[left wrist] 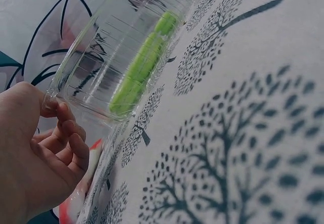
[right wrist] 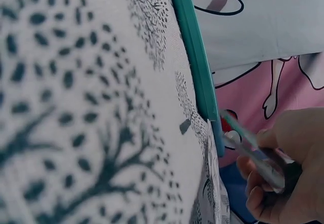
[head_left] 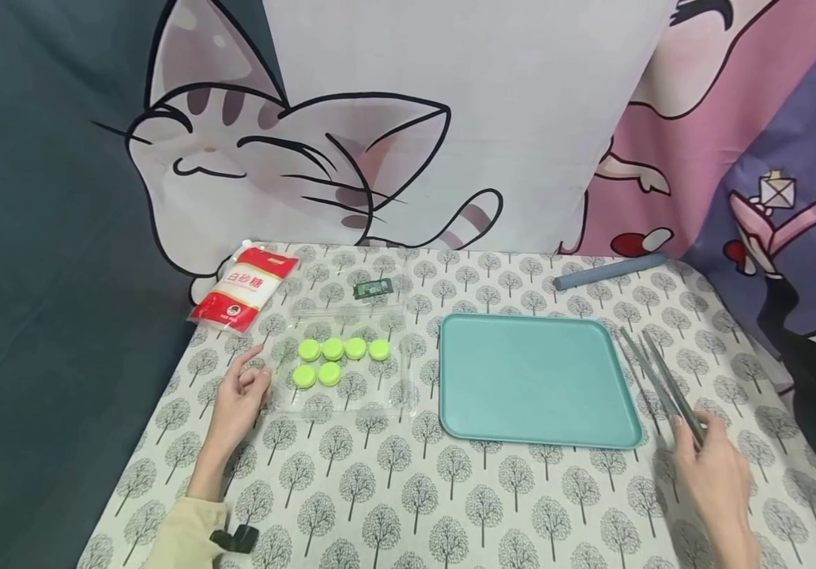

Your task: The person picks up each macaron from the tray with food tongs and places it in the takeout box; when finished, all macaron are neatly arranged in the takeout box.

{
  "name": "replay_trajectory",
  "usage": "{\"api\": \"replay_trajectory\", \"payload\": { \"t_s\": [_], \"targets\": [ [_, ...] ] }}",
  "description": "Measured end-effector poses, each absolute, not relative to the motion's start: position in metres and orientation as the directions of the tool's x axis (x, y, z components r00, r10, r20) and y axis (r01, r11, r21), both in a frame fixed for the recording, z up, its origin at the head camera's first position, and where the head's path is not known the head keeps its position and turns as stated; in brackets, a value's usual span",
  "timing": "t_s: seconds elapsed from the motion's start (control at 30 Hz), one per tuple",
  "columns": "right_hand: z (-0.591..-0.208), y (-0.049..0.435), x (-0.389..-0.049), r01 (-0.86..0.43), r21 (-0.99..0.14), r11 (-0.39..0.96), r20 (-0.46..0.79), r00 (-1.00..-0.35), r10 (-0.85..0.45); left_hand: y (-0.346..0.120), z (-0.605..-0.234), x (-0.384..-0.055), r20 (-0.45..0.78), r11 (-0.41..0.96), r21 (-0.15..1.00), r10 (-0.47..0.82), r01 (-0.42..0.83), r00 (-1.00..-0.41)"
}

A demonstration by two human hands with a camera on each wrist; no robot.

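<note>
A clear plastic clamshell box (head_left: pixel 372 399) lies with its lid folded back, holding several light green round pieces (head_left: pixel 332 348) in two rows. My left hand (head_left: pixel 238 395) is at the box's left edge; in the left wrist view its thumb and index finger appear to pinch the plastic rim, the other fingers curled. At the right, my right hand (head_left: pixel 716 466) grips metal tongs (head_left: pixel 663 383), their arms apart and pointing away, with nothing between the tips. The tongs hang above the cloth beside a teal tray (head_left: pixel 535 379), which is bare.
A red and white bag (head_left: pixel 244 288) lies behind the left hand. A small dark green label or packet (head_left: pixel 374 289) shows at the lid. A grey-blue rod (head_left: pixel 610 272) lies at the back right. Tree-patterned cloth (head_left: pixel 393 506) covers the table; printed curtains (head_left: pixel 521 118) hang behind it.
</note>
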State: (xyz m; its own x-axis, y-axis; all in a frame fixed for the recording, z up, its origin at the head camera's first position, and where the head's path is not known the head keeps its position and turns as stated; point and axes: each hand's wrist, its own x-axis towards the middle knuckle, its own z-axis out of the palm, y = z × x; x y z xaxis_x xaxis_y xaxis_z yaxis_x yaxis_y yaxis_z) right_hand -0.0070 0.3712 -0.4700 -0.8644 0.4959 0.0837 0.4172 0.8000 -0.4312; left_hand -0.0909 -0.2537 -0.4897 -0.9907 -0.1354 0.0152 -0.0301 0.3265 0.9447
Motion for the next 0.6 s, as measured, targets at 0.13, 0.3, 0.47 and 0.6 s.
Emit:
{"api": "replay_trajectory", "payload": {
  "t_s": [0.13, 0.3, 0.47, 0.6],
  "targets": [
    [-0.47, 0.374, -0.01, 0.422, -0.388, 0.819, 0.025, -0.884, 0.468, -0.254, -0.488, -0.09, 0.002, 0.303, 0.952, -0.13, -0.038, -0.991],
    [-0.471, 0.383, -0.01, 0.393, -0.341, 0.854, -0.096, -0.918, 0.384, -0.254, -0.481, -0.088, 0.023, 0.357, 0.933, -0.151, -0.033, -0.988],
    [-0.472, 0.391, -0.009, 0.347, -0.297, 0.89, -0.165, -0.936, 0.31, -0.258, -0.468, -0.083, 0.113, 0.505, 0.863, -0.178, 0.007, -0.978],
    [-0.467, 0.393, -0.009, 0.344, -0.278, 0.897, -0.213, -0.932, 0.292, -0.257, -0.451, -0.077, 0.216, 0.609, 0.789, -0.153, 0.08, -0.964]
  ]
}}
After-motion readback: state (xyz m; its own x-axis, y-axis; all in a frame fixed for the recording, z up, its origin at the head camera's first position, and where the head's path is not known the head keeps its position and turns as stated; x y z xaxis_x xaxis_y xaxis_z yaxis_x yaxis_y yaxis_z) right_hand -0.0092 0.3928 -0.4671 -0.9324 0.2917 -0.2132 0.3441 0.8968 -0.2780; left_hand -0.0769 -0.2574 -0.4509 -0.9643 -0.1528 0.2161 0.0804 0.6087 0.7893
